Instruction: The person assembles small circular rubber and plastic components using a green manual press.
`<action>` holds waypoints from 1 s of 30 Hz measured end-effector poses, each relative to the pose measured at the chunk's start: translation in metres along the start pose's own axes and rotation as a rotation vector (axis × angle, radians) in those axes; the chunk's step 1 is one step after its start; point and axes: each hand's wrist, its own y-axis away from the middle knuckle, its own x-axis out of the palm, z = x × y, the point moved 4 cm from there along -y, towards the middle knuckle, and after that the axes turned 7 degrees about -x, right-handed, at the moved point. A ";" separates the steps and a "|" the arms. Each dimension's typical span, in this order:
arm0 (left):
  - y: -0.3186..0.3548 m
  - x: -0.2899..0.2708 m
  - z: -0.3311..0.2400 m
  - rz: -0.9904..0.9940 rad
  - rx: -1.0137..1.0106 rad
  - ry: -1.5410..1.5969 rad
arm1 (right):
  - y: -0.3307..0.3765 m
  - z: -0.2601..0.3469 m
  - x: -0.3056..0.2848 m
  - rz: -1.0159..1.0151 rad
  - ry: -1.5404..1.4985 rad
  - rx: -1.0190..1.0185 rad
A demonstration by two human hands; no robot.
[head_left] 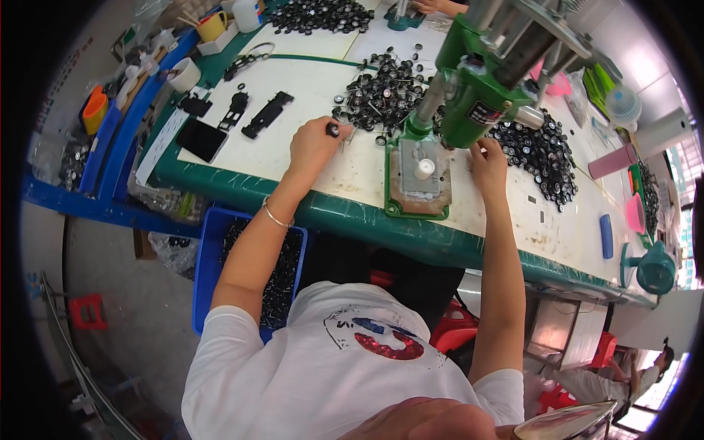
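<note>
The left hand (314,145) rests on the counter (345,213), its grip closed on a small dark round part (333,130) pinched at the fingertips, just at the near edge of a heap of black round parts (381,92); what the part is in detail cannot be made out at this size. The right hand (488,163) lies on the counter just right of the green press (477,88), fingers curled at the foot of the press body; its fingertips are hidden by the machine, so whether that grip holds anything cannot be told. Between the hands sits the press's green-framed base plate (418,180) with a small white peg (425,169) upright in the middle; the press head above bends toward the rim and its top is cut off by the frame edge. A second, larger heap of black parts (539,154) spreads to the right of the right hand, partly hidden behind the press. Farther left on the counter lie flat black pieces (268,114) and a dark rectangular slab (200,139); below the counter edge a blue crate (209,257) holds more dark parts, half covered by the left forearm. Another person's hand (433,6) shows at the top edge, mostly cut off.
</note>
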 end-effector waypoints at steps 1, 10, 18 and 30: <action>0.001 -0.003 -0.003 -0.022 0.048 -0.099 | 0.004 0.003 0.002 0.016 -0.004 -0.006; -0.011 0.002 -0.002 0.000 0.282 -0.140 | 0.026 0.070 0.003 0.149 -0.724 0.245; 0.003 -0.001 0.004 0.222 0.096 0.479 | 0.044 0.096 0.020 0.292 -0.694 0.280; 0.057 0.022 -0.016 0.511 0.010 0.939 | 0.059 0.099 0.021 0.250 -0.708 0.309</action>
